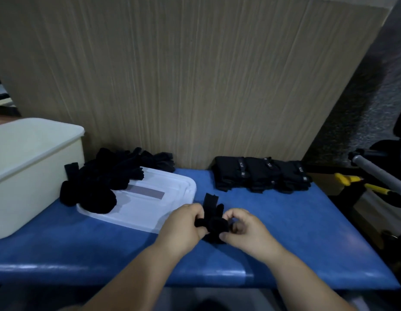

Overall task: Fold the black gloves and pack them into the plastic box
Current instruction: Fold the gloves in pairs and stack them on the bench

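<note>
A black glove (pixel 214 217) lies bunched on the blue table (pixel 284 232) near its front middle. My left hand (pixel 185 227) grips its left side with curled fingers. My right hand (pixel 244 230) pinches its right side. The cuff end sticks up beyond my fingers. The cream plastic box (pixel 26 171) stands at the left edge, its inside hidden from this angle. A loose pile of black gloves (pixel 109 176) lies partly on the white lid (pixel 154 205). Folded black gloves (pixel 260 175) sit in a row at the back right.
A wood-grain panel (pixel 195 75) rises right behind the table. Off the right edge are a grey handle (pixel 379 173) and yellow-handled tools (pixel 354 182). The table's front edge runs just below my wrists.
</note>
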